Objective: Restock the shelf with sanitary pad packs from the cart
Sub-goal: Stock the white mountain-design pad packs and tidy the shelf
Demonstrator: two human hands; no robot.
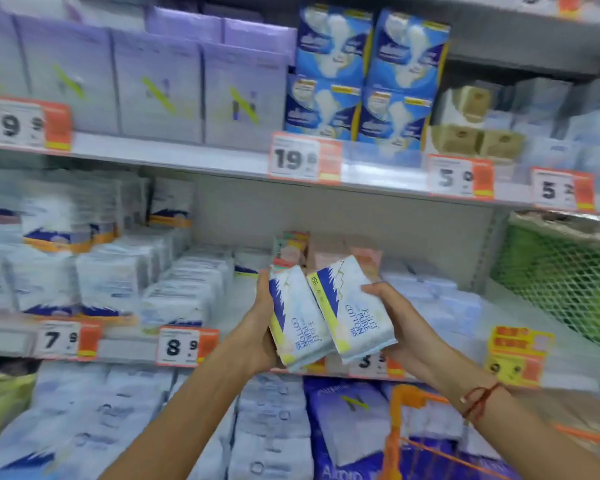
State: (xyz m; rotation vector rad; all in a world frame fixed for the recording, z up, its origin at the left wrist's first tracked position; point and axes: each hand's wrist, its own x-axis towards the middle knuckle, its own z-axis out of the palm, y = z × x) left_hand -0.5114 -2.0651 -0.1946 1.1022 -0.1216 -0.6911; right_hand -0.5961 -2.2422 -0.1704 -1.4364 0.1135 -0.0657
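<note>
1. Left hand (257, 327) gripped one white-and-blue pad pack (297, 320), fingers curled round its left edge from behind. The pack's long axis ran from upper left to lower right, the printed top end tilted away toward the shelf.
2. Right hand (395, 317) gripped a second pad pack (355, 311) of the same design, thumb on its right edge and fingers underneath. Its long axis lay roughly parallel to the first, with the "PURE COTTON" lettering running along that axis.
3. The two packs, two in all, touched along their inner edges and were held in the air in front of the middle shelf (440, 306), above its front edge.
4. Behind the packs stood a small group of pink and pale packs (326, 251) at the back of a half-empty bay; low stacks of white packs (187, 282) lay to the left.
5. Four orange-edged price tags (187, 346) were visible along the middle shelf edge, one partly hidden by the held packs.
6. Four blue packs (364, 74) stood stacked two by two on the upper shelf.
7. An orange cart (406, 427) stood at lower right, beneath the right forearm.
</note>
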